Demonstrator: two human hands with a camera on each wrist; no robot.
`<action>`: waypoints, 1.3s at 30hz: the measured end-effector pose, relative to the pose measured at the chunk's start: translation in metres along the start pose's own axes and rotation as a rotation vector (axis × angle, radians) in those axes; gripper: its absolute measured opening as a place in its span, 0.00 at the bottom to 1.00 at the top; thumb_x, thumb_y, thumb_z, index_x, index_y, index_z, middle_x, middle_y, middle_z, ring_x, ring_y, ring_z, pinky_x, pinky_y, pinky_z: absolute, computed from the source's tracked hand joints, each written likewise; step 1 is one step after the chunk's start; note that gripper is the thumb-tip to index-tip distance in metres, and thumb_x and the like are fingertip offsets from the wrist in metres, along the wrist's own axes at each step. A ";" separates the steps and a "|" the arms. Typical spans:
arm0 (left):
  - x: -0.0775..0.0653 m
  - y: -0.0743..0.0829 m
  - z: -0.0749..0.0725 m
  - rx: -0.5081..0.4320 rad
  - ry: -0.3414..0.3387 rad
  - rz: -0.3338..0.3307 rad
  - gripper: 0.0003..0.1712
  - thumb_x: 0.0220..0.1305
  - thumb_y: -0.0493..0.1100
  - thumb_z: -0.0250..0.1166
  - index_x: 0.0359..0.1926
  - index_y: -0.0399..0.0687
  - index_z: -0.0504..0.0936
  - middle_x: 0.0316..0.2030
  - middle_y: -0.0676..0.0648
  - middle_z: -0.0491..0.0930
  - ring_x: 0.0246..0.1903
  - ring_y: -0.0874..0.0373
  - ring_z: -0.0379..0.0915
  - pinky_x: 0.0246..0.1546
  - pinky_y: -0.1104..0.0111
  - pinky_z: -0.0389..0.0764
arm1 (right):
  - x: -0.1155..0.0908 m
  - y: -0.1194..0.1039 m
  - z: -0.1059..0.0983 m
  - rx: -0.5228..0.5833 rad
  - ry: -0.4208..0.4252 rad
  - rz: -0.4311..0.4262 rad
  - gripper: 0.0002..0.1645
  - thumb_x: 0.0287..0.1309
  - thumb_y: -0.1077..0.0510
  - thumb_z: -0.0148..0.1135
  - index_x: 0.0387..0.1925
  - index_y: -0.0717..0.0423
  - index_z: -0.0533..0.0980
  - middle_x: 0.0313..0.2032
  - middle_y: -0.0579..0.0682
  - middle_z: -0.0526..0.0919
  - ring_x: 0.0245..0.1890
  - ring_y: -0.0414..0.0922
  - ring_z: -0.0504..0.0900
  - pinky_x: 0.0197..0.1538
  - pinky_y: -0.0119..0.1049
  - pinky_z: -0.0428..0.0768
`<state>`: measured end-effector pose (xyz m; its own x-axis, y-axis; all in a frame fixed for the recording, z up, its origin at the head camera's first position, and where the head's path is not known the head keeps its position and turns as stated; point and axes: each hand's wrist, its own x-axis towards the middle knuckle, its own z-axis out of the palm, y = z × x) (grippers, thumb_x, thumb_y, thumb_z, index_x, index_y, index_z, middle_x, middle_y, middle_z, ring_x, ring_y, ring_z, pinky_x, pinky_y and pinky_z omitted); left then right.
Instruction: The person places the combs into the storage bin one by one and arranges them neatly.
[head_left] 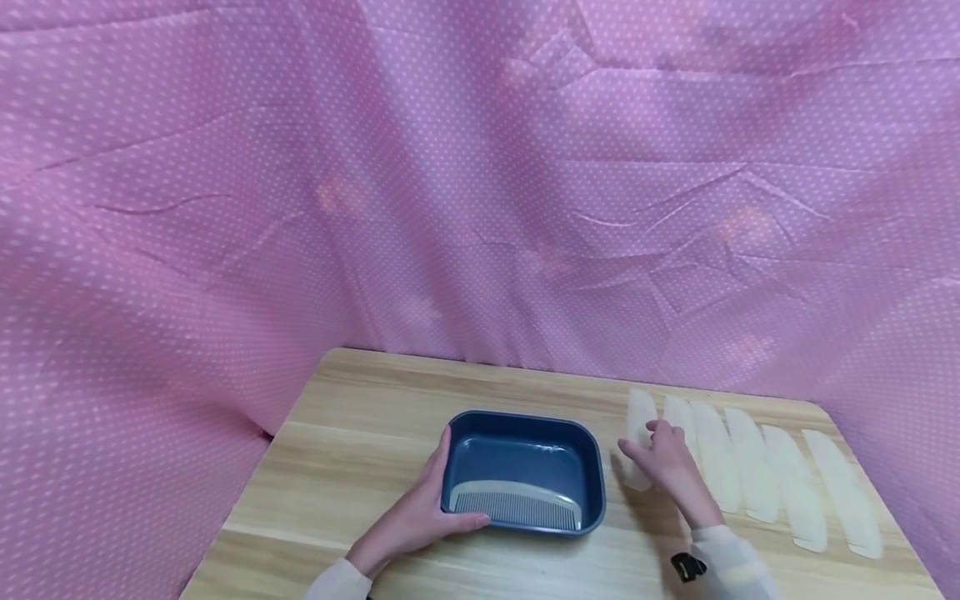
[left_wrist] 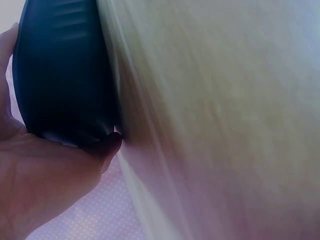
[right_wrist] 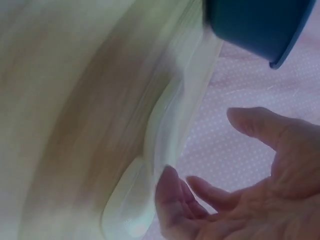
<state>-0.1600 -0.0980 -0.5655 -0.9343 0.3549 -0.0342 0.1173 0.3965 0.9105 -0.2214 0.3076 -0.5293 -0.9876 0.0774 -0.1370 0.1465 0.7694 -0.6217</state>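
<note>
Left hand grips the near left corner of a dark blue, rounded rectangular box, thumb along the near rim, other fingers against the left wall. Box sits on the table just right of that hand. Inside it, right of the left thumb, lies a pale cream, translucent comb, arched back facing away from the person, teeth toward the near wall. Right hand is over to the right of the box, apart from it, thumb spread away from loosely bent fingers, grasp unfilled. Below and just beyond its fingers is a matching pale comb, leftmost on the table; cannot tell if fingertips touch it. Five more pale combs lie side by side from under the right hand out to its right, slanting, the farthest one well apart from the hand. Pale sleeve behind the right hand, black wrist device at its cuff. Light wood-grain table under both hands; pink, white-dotted fabric hangs beyond them.
</note>
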 end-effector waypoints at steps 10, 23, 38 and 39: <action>0.002 0.001 0.003 -0.009 -0.019 -0.044 0.82 0.59 0.61 0.84 0.89 0.65 0.26 0.88 0.43 0.35 0.84 0.41 0.39 0.77 0.35 0.53 | 0.007 0.015 -0.005 -0.064 -0.026 0.076 0.46 0.63 0.53 0.75 0.63 0.82 0.61 0.54 0.81 0.63 0.46 0.70 0.78 0.53 0.63 0.83; 0.004 0.003 0.003 -0.005 -0.020 -0.038 0.81 0.59 0.61 0.84 0.89 0.62 0.27 0.88 0.43 0.36 0.84 0.41 0.40 0.76 0.34 0.55 | 0.012 0.012 -0.003 -0.196 0.023 0.032 0.45 0.55 0.48 0.81 0.50 0.83 0.66 0.43 0.78 0.74 0.42 0.69 0.80 0.49 0.65 0.82; 0.002 -0.002 0.001 0.003 0.000 -0.036 0.82 0.59 0.60 0.85 0.89 0.58 0.28 0.88 0.43 0.36 0.84 0.41 0.38 0.77 0.34 0.53 | 0.010 0.010 0.001 -0.031 -0.036 -0.045 0.41 0.67 0.64 0.69 0.71 0.81 0.59 0.59 0.83 0.73 0.56 0.72 0.79 0.60 0.66 0.79; 0.002 -0.002 0.001 0.001 -0.001 -0.036 0.82 0.59 0.60 0.85 0.89 0.58 0.28 0.88 0.43 0.36 0.84 0.41 0.38 0.77 0.34 0.53 | 0.010 0.010 0.001 -0.026 -0.038 -0.058 0.40 0.68 0.65 0.67 0.71 0.80 0.58 0.59 0.83 0.74 0.57 0.72 0.79 0.60 0.66 0.80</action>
<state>-0.1618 -0.0975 -0.5678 -0.9377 0.3408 -0.0676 0.0837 0.4103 0.9081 -0.2298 0.3156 -0.5378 -0.9913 0.0088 -0.1311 0.0875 0.7884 -0.6089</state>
